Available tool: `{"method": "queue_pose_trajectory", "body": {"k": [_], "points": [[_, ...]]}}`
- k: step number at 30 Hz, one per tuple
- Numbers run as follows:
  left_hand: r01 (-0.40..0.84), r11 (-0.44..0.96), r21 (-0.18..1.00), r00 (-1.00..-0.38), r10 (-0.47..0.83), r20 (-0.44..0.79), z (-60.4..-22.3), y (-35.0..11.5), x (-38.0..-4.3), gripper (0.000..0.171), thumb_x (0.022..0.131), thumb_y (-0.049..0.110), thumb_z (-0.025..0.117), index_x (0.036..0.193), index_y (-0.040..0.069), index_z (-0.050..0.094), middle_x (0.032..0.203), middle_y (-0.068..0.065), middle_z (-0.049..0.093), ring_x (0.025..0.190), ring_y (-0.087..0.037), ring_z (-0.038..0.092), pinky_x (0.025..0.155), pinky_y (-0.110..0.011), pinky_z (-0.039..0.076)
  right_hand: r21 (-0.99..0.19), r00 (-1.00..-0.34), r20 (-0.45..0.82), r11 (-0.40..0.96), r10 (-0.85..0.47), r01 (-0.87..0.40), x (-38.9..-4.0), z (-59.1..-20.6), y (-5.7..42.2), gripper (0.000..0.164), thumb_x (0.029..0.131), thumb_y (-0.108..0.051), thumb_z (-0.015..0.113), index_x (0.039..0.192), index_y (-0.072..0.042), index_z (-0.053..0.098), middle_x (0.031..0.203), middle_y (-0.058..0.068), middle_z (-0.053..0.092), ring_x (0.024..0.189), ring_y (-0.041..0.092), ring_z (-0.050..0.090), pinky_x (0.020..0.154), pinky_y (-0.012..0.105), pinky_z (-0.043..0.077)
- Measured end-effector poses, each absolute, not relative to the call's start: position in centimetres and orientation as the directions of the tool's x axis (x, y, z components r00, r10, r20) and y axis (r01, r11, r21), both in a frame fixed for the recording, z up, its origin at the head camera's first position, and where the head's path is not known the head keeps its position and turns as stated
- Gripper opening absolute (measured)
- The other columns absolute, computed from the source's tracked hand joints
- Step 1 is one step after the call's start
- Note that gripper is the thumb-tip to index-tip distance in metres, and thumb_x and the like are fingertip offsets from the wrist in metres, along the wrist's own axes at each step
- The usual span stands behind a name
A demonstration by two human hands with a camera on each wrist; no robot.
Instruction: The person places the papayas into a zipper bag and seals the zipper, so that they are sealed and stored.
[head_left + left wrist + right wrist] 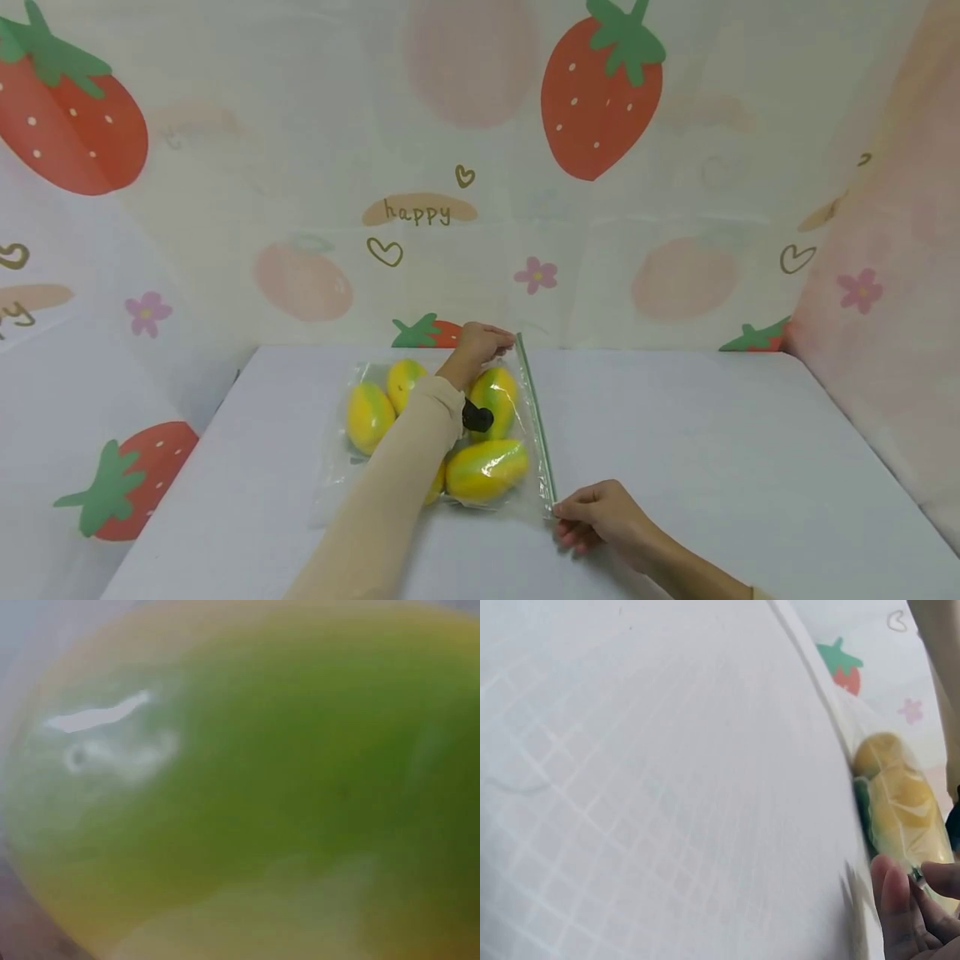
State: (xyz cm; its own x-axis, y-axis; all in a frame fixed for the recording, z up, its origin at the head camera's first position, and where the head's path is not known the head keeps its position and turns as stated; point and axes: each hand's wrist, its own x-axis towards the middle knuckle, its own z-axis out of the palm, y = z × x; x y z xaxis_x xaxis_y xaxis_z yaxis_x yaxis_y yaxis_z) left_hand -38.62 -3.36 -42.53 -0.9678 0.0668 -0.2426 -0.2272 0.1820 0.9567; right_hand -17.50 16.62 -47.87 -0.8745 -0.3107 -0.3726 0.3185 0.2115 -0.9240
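A clear zip bag [339, 475] with a green seal strip [535, 417] along its right side lies on the table, holding several yellow-green mangoes [487, 471]. At the far end of the strip, my left hand [480, 346] pinches the bag's corner, its forearm crossing over the bag and hiding part of the fruit. My right hand [603, 517] pinches the near end of the strip between thumb and fingers; the right wrist view shows these fingers [896, 892] on the strip's end. One mango [247, 772] fills the left wrist view, seen close through shiny plastic.
The white table [712, 450] extends on both sides of the bag. Behind it hangs a cloth backdrop [315, 150] printed with strawberries, flowers and hearts, which also runs along the left and right. A small black device [477, 417] sits at the left wrist.
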Motion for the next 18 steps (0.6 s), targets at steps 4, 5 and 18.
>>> {"method": "queue_pose_trajectory", "body": {"k": [4, 5, 18], "points": [[-0.221, 0.208, 0.953, -0.967, 0.076, -0.241, -42.8, -3.4, -38.7, 0.018, 0.091, 0.009, 0.066, 0.105, -0.001, 0.072, 0.087, -0.005, 0.069, 0.075, -0.013, 0.059, 0.071, -0.021, 0.05, -0.925, -0.862, -0.371, 0.219, -0.345, 0.311, -17.6, -48.0, 16.7, 0.03, 0.089, -0.016, 0.068, 0.098, 0.012, 0.069, 0.072, 0.004, 0.071, 0.06, 0.011, 0.068, 0.053, 0.022, 0.055], [-0.216, 0.218, 0.952, -0.968, 0.079, -0.238, -42.9, -3.4, -38.8, 0.018, 0.092, 0.009, 0.066, 0.105, -0.002, 0.072, 0.089, -0.006, 0.069, 0.076, -0.014, 0.059, 0.074, -0.022, 0.052, -0.924, -0.857, -0.373, 0.224, -0.356, 0.309, -17.7, -48.0, 16.7, 0.029, 0.089, -0.017, 0.068, 0.098, 0.011, 0.069, 0.072, 0.004, 0.071, 0.06, 0.011, 0.068, 0.053, 0.022, 0.055], [-0.024, 0.565, 0.825, -0.99, 0.1, -0.097, -43.0, -7.3, -38.2, 0.026, 0.097, 0.019, 0.058, 0.112, 0.001, 0.07, 0.114, -0.015, 0.067, 0.1, -0.027, 0.062, 0.089, -0.037, 0.053, -0.937, -0.829, -0.335, 0.255, -0.448, 0.241, -19.6, -47.5, 18.7, 0.034, 0.093, -0.021, 0.063, 0.107, 0.009, 0.065, 0.081, 0.004, 0.069, 0.069, 0.015, 0.065, 0.066, 0.03, 0.058]]}}
